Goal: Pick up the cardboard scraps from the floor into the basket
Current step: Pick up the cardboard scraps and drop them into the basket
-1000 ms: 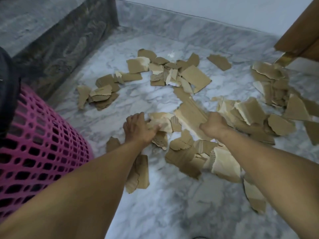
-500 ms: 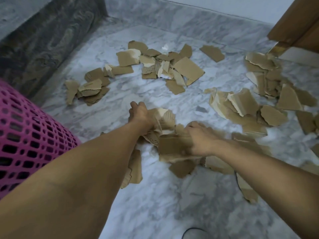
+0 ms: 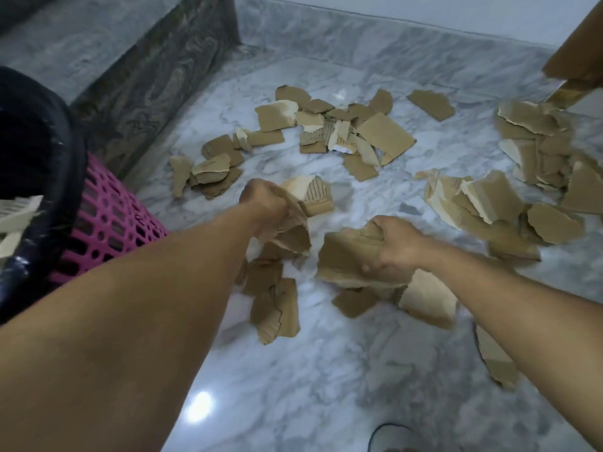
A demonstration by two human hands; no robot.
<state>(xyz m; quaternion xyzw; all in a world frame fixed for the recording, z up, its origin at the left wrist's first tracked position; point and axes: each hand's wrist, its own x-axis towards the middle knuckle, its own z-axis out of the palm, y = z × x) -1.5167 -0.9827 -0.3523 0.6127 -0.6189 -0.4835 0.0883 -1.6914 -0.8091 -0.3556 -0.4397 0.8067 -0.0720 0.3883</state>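
Torn brown cardboard scraps lie scattered over the marble floor (image 3: 326, 370). My left hand (image 3: 262, 203) grips a bunch of scraps (image 3: 293, 234) lifted above the floor at centre. My right hand (image 3: 393, 247) clutches a bigger wad of cardboard (image 3: 346, 259) just to its right. The pink mesh basket (image 3: 107, 220), lined with a black bag (image 3: 39, 158), stands at the left edge beside my left forearm. More scraps remain in a far pile (image 3: 346, 128), a left pile (image 3: 208, 172), a right pile (image 3: 509, 203) and under my hands (image 3: 277, 308).
A dark marble step (image 3: 156, 79) runs along the left behind the basket. A marble skirting and white wall close the far side. A wooden door edge (image 3: 577, 50) hangs at top right. A black cable loop (image 3: 388, 435) lies at the bottom edge.
Both hands closed on cardboard and lifted their bunches off the floor, pulling them nearer to me. The view swung left, so the basket's black-lined rim came into sight.
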